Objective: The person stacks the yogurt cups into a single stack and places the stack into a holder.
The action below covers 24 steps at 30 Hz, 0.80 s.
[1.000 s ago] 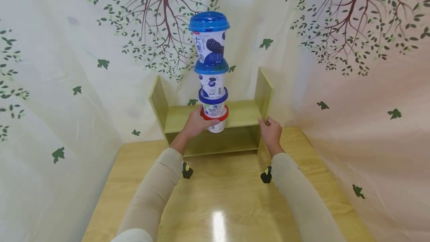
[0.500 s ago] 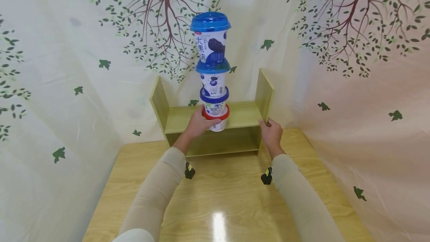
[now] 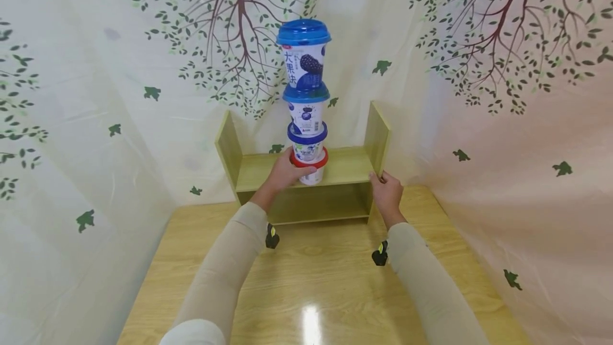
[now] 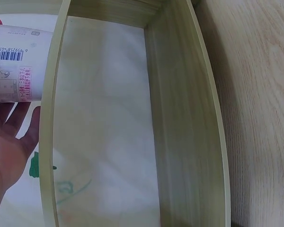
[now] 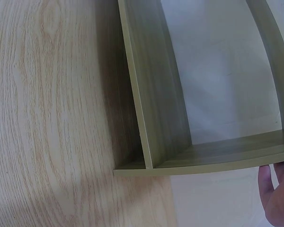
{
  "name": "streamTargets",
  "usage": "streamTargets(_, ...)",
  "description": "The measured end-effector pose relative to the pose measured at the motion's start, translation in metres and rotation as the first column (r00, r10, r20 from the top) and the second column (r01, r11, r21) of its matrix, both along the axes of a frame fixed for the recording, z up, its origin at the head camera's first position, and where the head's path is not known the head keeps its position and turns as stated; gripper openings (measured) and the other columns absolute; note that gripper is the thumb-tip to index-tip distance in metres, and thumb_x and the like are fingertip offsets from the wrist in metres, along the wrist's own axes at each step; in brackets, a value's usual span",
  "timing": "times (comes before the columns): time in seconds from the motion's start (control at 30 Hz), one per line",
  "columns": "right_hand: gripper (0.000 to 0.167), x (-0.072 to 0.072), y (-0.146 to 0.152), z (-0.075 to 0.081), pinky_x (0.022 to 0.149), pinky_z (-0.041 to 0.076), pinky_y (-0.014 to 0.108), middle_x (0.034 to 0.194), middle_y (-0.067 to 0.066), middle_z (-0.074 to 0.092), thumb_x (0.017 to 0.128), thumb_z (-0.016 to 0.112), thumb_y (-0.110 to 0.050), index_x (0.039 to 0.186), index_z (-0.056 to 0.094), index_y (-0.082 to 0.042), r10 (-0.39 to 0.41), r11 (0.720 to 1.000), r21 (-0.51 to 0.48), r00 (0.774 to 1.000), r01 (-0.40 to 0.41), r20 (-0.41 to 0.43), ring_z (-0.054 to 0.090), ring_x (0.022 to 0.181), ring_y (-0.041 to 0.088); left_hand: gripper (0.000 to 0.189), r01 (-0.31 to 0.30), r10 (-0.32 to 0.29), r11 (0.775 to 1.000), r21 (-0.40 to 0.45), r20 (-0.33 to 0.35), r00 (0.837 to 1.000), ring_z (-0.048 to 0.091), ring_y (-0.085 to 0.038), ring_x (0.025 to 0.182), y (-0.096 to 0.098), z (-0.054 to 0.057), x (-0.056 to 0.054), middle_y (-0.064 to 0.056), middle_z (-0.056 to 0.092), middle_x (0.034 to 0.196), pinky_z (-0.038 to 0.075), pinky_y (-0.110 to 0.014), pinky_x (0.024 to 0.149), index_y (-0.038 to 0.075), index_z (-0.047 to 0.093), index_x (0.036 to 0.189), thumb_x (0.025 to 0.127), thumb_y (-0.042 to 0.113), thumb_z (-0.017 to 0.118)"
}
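Note:
A stack of yogurt cups stands upright in the head view. Its top cup (image 3: 305,65) has a blue lid and a blackberry picture, above another blue-lidded cup (image 3: 307,116). Under these come a cup with a dark blue lid (image 3: 307,149) and the bottom cup (image 3: 312,175) with a red lid. My left hand (image 3: 283,172) grips the bottom cup from the left, thumb across its front. That cup's base is at the front edge of the upper board of the wooden shelf (image 3: 347,166); contact cannot be told. My right hand (image 3: 388,190) pinches the shelf's right side panel (image 3: 377,134).
The shelf stands on a wooden table (image 3: 311,276) toward the back. A lower board (image 3: 316,214) lies beneath the upper one. Curtains (image 3: 479,137) with printed trees and leaves close in the back and sides. Black wrist devices (image 3: 380,254) hang below both forearms.
My left hand has carried the stack slightly up and to the right in view, farther over the upper board. My right hand keeps its hold on the side panel.

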State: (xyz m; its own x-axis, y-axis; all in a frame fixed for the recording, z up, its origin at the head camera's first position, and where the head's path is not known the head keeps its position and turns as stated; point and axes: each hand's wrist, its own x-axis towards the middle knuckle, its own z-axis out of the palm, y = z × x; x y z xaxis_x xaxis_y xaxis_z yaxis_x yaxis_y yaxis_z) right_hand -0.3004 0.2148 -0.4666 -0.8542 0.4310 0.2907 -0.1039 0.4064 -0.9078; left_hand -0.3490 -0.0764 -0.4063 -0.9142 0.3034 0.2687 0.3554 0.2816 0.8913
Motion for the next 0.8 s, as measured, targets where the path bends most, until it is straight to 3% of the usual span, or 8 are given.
streamTargets(0.27,0.03,0.001,0.001,-0.003,0.076,0.057,0.045,0.108,0.02,0.073,0.096,0.071,-0.023,0.117,0.075,-0.002,0.012,1.0,-0.01,1.0,-0.013,-0.016,0.071,0.099,0.032,0.082,-0.005,0.006,1.0,-0.022,0.035,0.999,0.059,-0.025,0.118,-0.002,0.002,-0.007,-0.005,0.061,0.133,0.048,-0.048,0.102,0.014,0.046,0.146,0.079,0.039,0.087)
streamTargets(0.53,0.032,0.0,0.004,-0.004,0.071,0.056,0.036,0.11,0.02,0.073,0.097,0.069,-0.025,0.119,0.074,-0.002,0.009,1.0,0.008,1.0,-0.009,-0.008,0.071,0.097,0.032,0.087,0.012,-0.01,0.999,-0.03,0.069,0.998,0.058,-0.024,0.121,-0.002,0.006,-0.013,-0.002,0.059,0.136,0.046,-0.048,0.104,0.018,0.043,0.148,0.078,0.047,0.086)
streamTargets(0.8,0.031,-0.002,0.004,-0.003,0.07,0.055,0.04,0.107,0.02,0.073,0.097,0.07,-0.025,0.117,0.075,-0.003,0.007,1.0,-0.004,1.0,-0.007,0.003,0.07,0.092,0.032,0.085,0.035,-0.033,0.999,-0.03,0.069,0.997,0.056,-0.025,0.124,0.0,0.01,-0.014,-0.003,0.057,0.139,0.044,-0.049,0.107,0.019,0.041,0.15,0.081,0.042,0.085)
